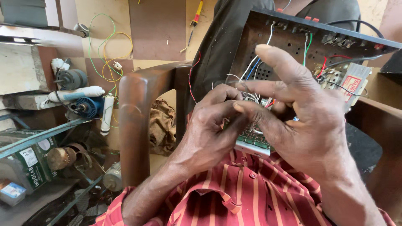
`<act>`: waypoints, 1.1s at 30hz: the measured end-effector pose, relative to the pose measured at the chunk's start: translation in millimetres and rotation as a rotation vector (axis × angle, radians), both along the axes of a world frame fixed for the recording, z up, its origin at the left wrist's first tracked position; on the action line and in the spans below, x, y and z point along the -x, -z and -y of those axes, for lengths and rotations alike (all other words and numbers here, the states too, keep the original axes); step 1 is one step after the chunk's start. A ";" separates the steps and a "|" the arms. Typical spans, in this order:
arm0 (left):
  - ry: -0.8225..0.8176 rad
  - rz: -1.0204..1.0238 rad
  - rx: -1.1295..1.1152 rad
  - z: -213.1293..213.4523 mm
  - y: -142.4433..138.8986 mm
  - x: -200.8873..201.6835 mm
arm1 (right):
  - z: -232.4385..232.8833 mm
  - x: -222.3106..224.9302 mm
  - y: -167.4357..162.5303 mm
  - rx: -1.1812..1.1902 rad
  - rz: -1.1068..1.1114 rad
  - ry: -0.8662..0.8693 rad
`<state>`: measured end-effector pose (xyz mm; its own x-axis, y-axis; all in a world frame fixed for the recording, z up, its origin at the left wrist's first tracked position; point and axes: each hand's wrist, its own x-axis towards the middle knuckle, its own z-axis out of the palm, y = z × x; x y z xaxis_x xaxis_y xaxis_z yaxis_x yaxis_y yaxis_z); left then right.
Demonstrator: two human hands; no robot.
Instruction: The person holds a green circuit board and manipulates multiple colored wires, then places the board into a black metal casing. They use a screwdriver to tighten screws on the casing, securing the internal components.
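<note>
My left hand [209, 125] and my right hand [301, 113] meet in front of my chest over a green circuit board [251, 140] with a metal edge. Both pinch thin white wires [251, 97] that rise from the board. My right index finger sticks up. Behind the hands an open black metal chassis [289, 37] leans on my lap, with red, blue, green and white wires inside and a transformer [349, 81] at its right. The hands hide most of the board.
A brown chair arm [134, 117] stands at my left. On the floor to the left lie small motors [69, 77], a blue pump [88, 106], white filter tubes, green and yellow wire loops [104, 54] and a green box [29, 159]. A screwdriver [197, 12] lies at the top.
</note>
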<state>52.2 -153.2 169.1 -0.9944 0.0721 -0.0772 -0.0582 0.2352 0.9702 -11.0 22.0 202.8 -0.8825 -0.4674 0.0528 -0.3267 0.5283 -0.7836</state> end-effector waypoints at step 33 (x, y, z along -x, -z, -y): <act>-0.352 0.420 -0.531 -13.0 8.6 6.7 | -11.5 4.6 10.7 -0.007 -0.167 -0.137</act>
